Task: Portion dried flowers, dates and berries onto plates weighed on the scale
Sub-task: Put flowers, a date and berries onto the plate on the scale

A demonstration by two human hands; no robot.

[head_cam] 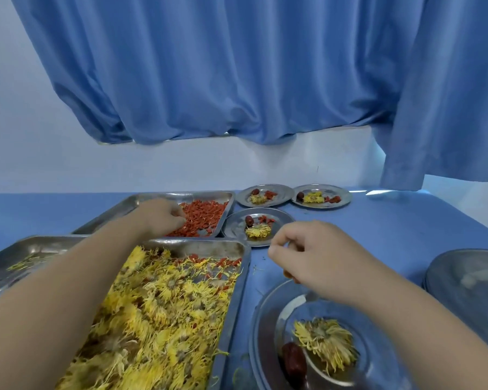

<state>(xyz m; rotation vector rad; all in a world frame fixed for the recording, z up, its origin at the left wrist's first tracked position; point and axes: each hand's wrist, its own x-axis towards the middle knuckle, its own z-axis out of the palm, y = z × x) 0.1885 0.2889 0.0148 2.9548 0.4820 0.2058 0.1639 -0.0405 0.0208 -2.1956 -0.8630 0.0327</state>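
Left hand (161,218), at ten o'clock, curls its fingers round wrinkled red berries (206,218) in a rectangular steel tray (152,199), while the right hand (319,257), fingers bunched with contents I cannot tell, hovers over the round steel plate (261,319) at five o'clock, which bears a spiky dried flower (324,342) and a date (293,364).

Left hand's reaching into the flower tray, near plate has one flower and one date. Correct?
Not quite. In the head view the left hand is in the berry tray, fingers curled into the berries, past the flower tray. The near plate does hold one flower and one date.
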